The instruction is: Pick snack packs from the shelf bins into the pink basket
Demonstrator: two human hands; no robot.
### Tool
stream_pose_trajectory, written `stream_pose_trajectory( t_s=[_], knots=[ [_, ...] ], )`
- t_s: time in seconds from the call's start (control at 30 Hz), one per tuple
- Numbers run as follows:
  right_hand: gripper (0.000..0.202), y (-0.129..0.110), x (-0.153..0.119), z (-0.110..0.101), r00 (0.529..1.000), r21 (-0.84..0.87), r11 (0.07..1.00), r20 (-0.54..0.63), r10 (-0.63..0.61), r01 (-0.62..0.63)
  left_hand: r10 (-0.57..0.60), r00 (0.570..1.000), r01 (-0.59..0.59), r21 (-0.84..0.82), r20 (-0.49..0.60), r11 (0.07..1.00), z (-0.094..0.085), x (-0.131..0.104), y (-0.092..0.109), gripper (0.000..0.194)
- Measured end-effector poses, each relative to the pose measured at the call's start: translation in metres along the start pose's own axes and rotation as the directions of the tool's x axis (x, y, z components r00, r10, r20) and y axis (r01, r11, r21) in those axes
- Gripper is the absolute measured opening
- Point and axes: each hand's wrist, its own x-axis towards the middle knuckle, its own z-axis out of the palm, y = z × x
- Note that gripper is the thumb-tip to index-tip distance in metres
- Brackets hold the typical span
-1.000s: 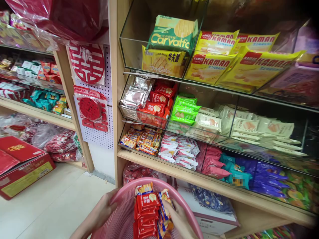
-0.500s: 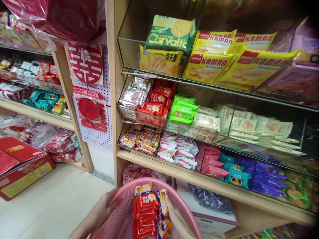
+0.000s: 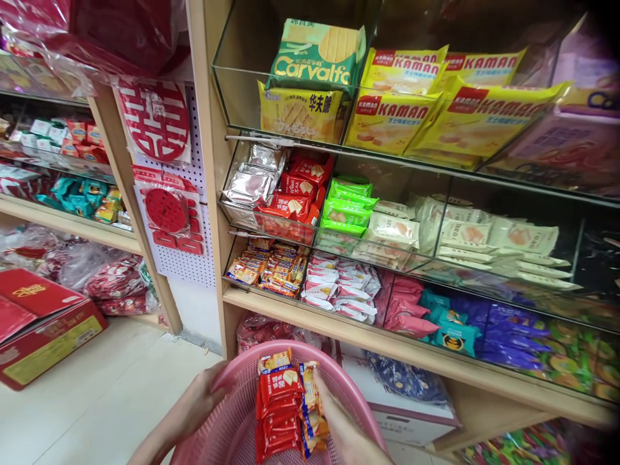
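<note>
A pink plastic basket [image 3: 361, 400] with mesh sides is low in front of me. My left hand [image 3: 206, 391] grips its left rim, fingers curled over the edge. Inside, red wafer packets [image 3: 278, 407] stand in a stacked row. Beside them on the right is a row of orange-and-blue snack packets [image 3: 312, 410]. My right hand [image 3: 334, 413] reaches into the basket, closed against the right side of these orange packets; its fingertips are partly hidden. More of the same orange packets [image 3: 283, 268] fill a clear bin on the lower shelf.
A wooden shelf unit [image 3: 300, 316] with clear-fronted bins [image 3: 387, 258] of packaged snacks stands just beyond the basket. Below it is a white box [image 3: 411, 416]. A red box [image 3: 43, 323] sits on the floor at left, near a perforated panel [image 3: 184, 258] with red decorations.
The view has shifted slightly, so the shelves appear a little further left and higher. Both hands keep their places at the basket, and the packets inside look the same.
</note>
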Motion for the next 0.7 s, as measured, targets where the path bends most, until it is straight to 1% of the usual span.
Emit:
stream_pose_trajectory(
  t_s=[0.07,0.1,0.2,0.33,0.47,0.6,0.7],
  knots=[
    [0.07,-0.003,0.0,-0.001,0.999,0.083,0.996,0.047,0.025,-0.029,-0.006,1.0,0.006,0.013,-0.002,1.0,0.0,0.0,0.0,0.037],
    [0.069,-0.004,0.001,-0.003,0.998,0.103,0.994,0.05,0.032,-0.037,-0.009,1.0,0.009,0.02,0.0,1.0,0.0,0.0,0.001,0.038],
    [0.066,-0.004,0.008,-0.009,0.999,0.09,0.995,0.004,0.047,-0.047,-0.014,1.0,0.013,0.038,0.008,0.999,0.0,0.001,0.002,0.038],
    [0.066,0.003,0.022,-0.018,0.998,0.078,0.995,0.015,0.064,-0.065,-0.006,1.0,0.006,0.028,0.013,1.0,-0.002,-0.001,0.009,0.035],
    [0.066,0.009,0.03,-0.022,0.999,0.073,0.997,-0.017,0.038,-0.036,0.008,1.0,-0.008,-0.005,0.027,1.0,-0.002,-0.001,0.013,0.034],
    [0.068,0.01,0.031,-0.023,0.998,0.087,0.995,0.01,0.054,-0.055,0.007,1.0,-0.007,0.017,0.016,1.0,-0.002,0.0,0.013,0.034],
    [0.067,0.007,0.026,-0.019,0.997,0.107,0.991,0.0,0.076,-0.075,-0.002,1.0,0.002,0.026,0.01,1.0,-0.002,-0.001,0.013,0.035]
  ],
)
